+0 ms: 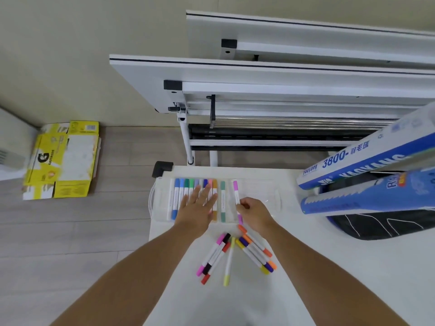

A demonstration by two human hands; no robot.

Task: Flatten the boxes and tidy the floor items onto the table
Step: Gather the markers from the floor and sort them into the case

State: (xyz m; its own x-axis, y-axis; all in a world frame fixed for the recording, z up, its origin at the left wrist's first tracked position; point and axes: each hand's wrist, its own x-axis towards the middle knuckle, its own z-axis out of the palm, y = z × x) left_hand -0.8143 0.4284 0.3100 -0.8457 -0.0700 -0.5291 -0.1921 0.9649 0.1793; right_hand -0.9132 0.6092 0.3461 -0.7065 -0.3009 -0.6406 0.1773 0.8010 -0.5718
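Observation:
A clear plastic marker case point(270, 196) lies open on the white table point(329, 278). Several markers point(181, 196) lie in a row inside it. My left hand point(197, 208) rests flat with straight fingers on that row. My right hand point(254, 211) pinches a pink marker point(236, 192) over the case, just right of a green marker point(222, 201). Several loose markers point(237, 254) lie on the table in front of the case. A flattened yellow cardboard box point(61, 161) lies on the wooden floor at the left.
Blue and white long boxes point(367, 165) are stacked at the table's right over a black bag point(381, 227). Folded white tables point(282, 76) stand against the wall behind. A white unit point(11, 149) stands at the far left.

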